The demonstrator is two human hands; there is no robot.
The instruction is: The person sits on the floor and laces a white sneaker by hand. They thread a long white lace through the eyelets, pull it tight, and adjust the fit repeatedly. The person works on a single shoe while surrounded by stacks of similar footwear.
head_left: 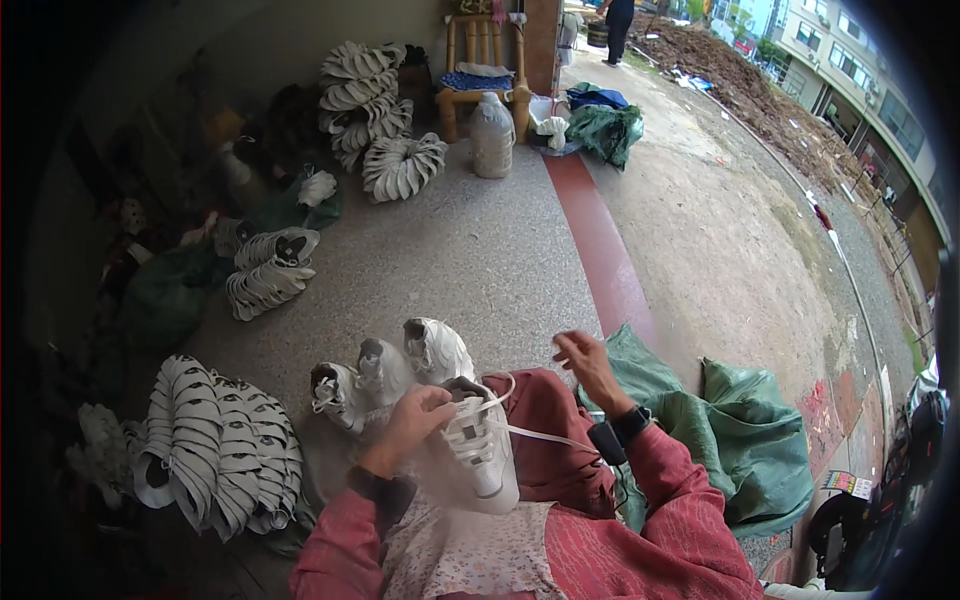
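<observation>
A white sneaker upper [478, 450] lies on my lap with its toe toward me, a white lace [540, 435] threaded through its upper eyelets. My left hand [412, 425] grips its collar edge with bent fingers. To the right, my right hand [590, 368] is raised away from the shoe, fingers loosely bent and apart, nothing visible in them. One lace end stretches right toward the dark device [606, 443] at my right wrist; another part curls above the shoe. Just beyond my left hand sit several white shoes, including one white shoe [438, 348].
Nested white shoe uppers [225, 450] stand at the left, with another stack [365, 95] by the back wall. A bamboo chair [485, 75] and a plastic jug [492, 138] are behind. Green sacking [755, 450] lies at my right. A person [618, 30] stands outside.
</observation>
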